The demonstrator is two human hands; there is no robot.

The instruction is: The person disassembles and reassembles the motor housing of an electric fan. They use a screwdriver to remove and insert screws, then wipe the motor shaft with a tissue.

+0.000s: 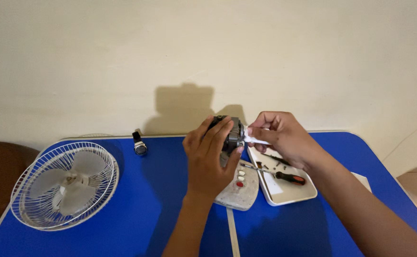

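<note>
Fan motor (pixel 230 133) in left grip (pixel 208 159) (right grip (pixel 277 135) just beside, pinching white piece (pixel 256 140))

Single head-worn view, looking forward and down from close above the blue table (pixel 137 200), facing the cream wall (pixel 208 52).

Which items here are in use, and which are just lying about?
In use: motor gripped by left hand; small white piece pinched by right hand against it; fan base beneath.

Lying about: fan guard with blades, wristwatch, tray holding a screwdriver and screws.
</note>
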